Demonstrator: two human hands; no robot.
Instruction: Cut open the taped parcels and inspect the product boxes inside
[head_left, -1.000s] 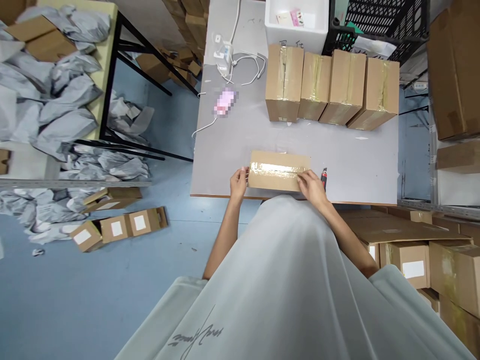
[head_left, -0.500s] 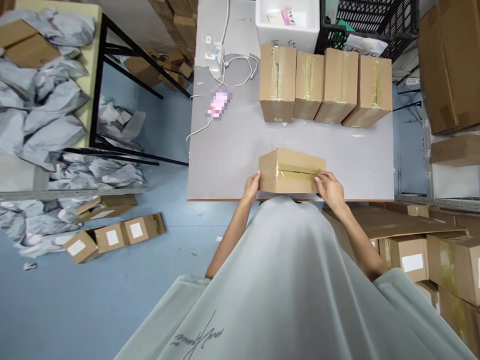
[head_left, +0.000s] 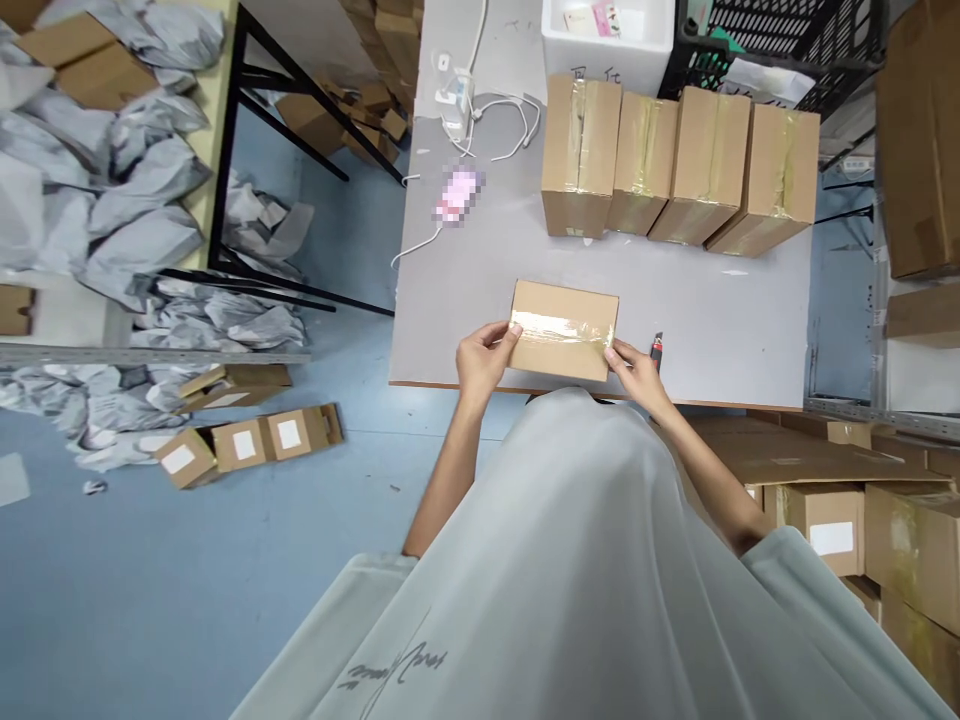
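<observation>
Left hand, right hand: grip holding closed carton, seam taped; box cutter unheld right of carton, four taped boxes beyond.

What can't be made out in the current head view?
All in the head view:
Taped box: contents hidden by its closed cardboard; underside turned away from the camera.
Pink item: blurred by pixelation.
Black crate: far end cut by the top edge.
White labels: any print too small.
</observation>
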